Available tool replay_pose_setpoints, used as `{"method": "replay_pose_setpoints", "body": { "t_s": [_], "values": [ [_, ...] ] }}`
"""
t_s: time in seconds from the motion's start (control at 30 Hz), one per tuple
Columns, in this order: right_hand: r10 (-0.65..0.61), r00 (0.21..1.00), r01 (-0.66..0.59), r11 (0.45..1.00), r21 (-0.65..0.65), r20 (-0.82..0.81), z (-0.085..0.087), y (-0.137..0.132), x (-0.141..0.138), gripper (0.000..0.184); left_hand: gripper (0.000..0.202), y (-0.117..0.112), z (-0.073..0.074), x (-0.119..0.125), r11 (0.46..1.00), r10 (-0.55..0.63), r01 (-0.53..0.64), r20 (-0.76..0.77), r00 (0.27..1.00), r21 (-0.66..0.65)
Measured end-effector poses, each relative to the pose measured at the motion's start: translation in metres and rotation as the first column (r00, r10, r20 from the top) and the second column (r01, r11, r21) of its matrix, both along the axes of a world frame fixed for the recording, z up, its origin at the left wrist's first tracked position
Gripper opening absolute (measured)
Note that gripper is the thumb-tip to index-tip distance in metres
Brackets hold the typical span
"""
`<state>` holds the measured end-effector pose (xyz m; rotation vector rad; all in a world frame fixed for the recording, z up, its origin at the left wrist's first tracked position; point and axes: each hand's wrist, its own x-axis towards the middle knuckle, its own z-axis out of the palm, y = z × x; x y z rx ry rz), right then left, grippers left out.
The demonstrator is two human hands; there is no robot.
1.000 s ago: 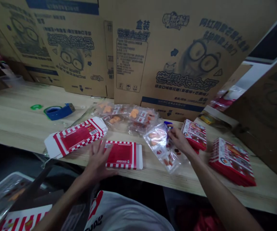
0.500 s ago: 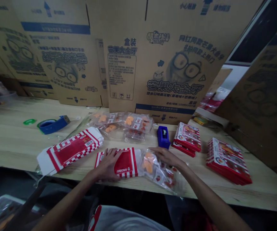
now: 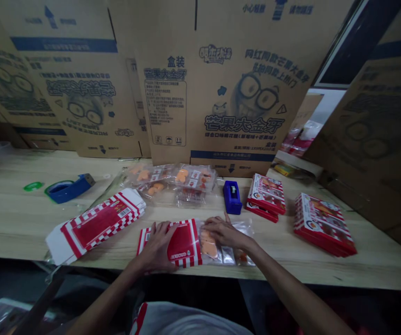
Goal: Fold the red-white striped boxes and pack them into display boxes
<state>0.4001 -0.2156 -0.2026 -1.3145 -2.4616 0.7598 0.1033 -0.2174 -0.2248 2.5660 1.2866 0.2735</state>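
Observation:
My left hand [image 3: 157, 247] is closed over a flat red-and-white checked box [image 3: 187, 243] lying near the table's front edge, thumb towards me. My right hand [image 3: 226, 232] grips a clear plastic packet [image 3: 227, 256] of orange and reddish pieces at the box's right end. The packet lies in line with the box, its left end at the opening; how far it reaches inside is hidden. Left of the box rests a stack of flattened checked boxes [image 3: 99, 223]. More clear packets [image 3: 193, 179] are piled behind my hands.
A small blue tape dispenser [image 3: 232, 197] stands behind my right hand. Filled boxes lie in a small stack [image 3: 266, 194] and a taller stack [image 3: 322, 225] on the right. A larger blue tape dispenser [image 3: 70, 188] and a green ring [image 3: 33, 186] lie left. Cardboard cartons [image 3: 172, 111] wall the back.
My right hand and the packet have moved left against the box's end, and the packet now lies straight with the box. My left hand stays on the box. The view has shifted slightly.

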Motion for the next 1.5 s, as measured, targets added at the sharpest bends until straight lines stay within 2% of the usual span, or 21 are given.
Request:
{"method": "replay_pose_setpoints", "body": {
  "t_s": [0.1,0.17,0.23,0.33,0.43,0.5,0.57,0.63,0.7,0.73,0.77,0.8,0.83,0.9,0.93,1.0,1.1,1.2,1.27,1.33,1.5],
  "values": [
    [-0.055,0.996,0.056,0.998,0.012,-0.072,-0.015,-0.001,-0.013,0.030,0.114,-0.006,-0.001,0.008,0.998,-0.058,0.058,-0.005,0.998,0.008],
    [-0.213,0.954,0.226,0.973,0.040,-0.209,-0.027,-0.002,-0.019,0.025,0.113,-0.009,-0.002,0.011,0.998,-0.057,0.057,0.002,0.998,0.008],
    [-0.392,0.834,0.447,0.893,0.058,-0.389,-0.036,-0.004,-0.012,0.024,0.113,-0.011,-0.004,0.010,0.999,-0.052,0.052,0.004,0.999,0.000],
    [-0.583,0.617,0.704,0.710,0.038,-0.529,-0.046,-0.014,0.025,0.032,0.114,-0.012,-0.007,0.005,0.999,-0.047,0.046,-0.007,0.999,-0.006],
    [-0.739,0.471,0.828,0.559,-0.048,-0.481,-0.052,-0.031,0.071,0.048,0.113,-0.013,-0.009,0.003,0.999,-0.035,0.035,-0.005,0.999,-0.004],
    [-0.790,0.408,0.843,0.518,-0.144,-0.458,-0.052,-0.045,0.082,0.055,0.110,-0.015,-0.009,0.008,1.000,-0.021,0.021,0.003,1.000,-0.008],
    [-0.792,0.381,0.806,0.538,-0.249,-0.477,-0.049,-0.057,0.069,0.058,0.107,-0.017,-0.008,0.018,1.000,0.004,-0.004,0.015,1.000,-0.012],
    [-0.757,0.402,0.696,0.618,-0.366,-0.515,-0.043,-0.065,0.036,0.057,0.108,-0.018,-0.006,0.029,1.000,0.014,-0.014,0.021,1.000,-0.013],
    [-0.680,0.471,0.486,0.732,-0.478,-0.563,-0.038,-0.071,-0.002,0.054,0.110,-0.020,-0.004,0.037,1.000,0.014,-0.014,0.019,1.000,-0.001],
    [-0.639,0.486,0.392,0.769,-0.505,-0.597,-0.036,-0.073,-0.018,0.053,0.110,-0.020,-0.003,0.039,1.000,0.024,-0.024,0.023,0.999,0.010],
    [-0.619,0.467,0.363,0.785,-0.501,-0.631,-0.035,-0.074,-0.031,0.051,0.109,-0.021,-0.001,0.040,0.998,0.049,-0.050,0.037,0.998,0.025],
    [-0.622,0.419,0.412,0.780,-0.472,-0.662,-0.034,-0.075,-0.041,0.048,0.108,-0.023,0.002,0.040,0.994,0.100,-0.103,0.064,0.993,0.045],
    [-0.635,0.348,0.514,0.745,-0.427,-0.690,-0.034,-0.076,-0.048,0.045,0.107,-0.026,0.005,0.040,0.981,0.178,-0.185,0.102,0.979,0.063],
    [-0.634,0.202,0.690,0.633,-0.351,-0.746,-0.033,-0.079,-0.054,0.040,0.108,-0.035,0.013,0.041,0.922,0.359,-0.379,0.191,0.914,0.081],
    [-0.623,0.164,0.707,0.615,-0.349,-0.765,-0.032,-0.080,-0.056,0.040,0.111,-0.042,0.017,0.042,0.889,0.426,-0.452,0.232,0.875,0.073],
    [-0.614,0.133,0.632,0.657,-0.411,-0.778,-0.028,-0.084,-0.059,0.042,0.113,-0.055,0.022,0.045,0.867,0.469,-0.498,0.312,0.826,0.016],
    [-0.643,0.116,0.517,0.690,-0.507,-0.757,-0.020,-0.093,-0.062,0.039,0.088,-0.070,0.022,0.047,0.918,0.395,-0.354,0.496,0.773,-0.179],
    [-0.679,0.113,0.396,0.700,-0.594,-0.726,-0.016,-0.102,-0.056,0.041,0.064,-0.076,0.015,0.046,0.917,0.377,-0.158,0.670,0.639,-0.365],
    [-0.692,0.119,0.353,0.700,-0.621,-0.712,-0.017,-0.108,-0.050,0.049,0.064,-0.077,0.009,0.044,0.913,0.363,-0.069,0.721,0.590,-0.402],
    [-0.695,0.134,0.369,0.696,-0.615,-0.706,-0.020,-0.112,-0.045,0.056,0.068,-0.078,0.005,0.042,0.899,0.356,0.012,0.749,0.559,-0.437],
    [-0.698,0.184,0.376,0.701,-0.606,-0.692,-0.027,-0.114,-0.041,0.056,0.091,-0.077,0.004,0.040,0.778,0.440,0.249,0.783,0.439,-0.577]
  ]
}}
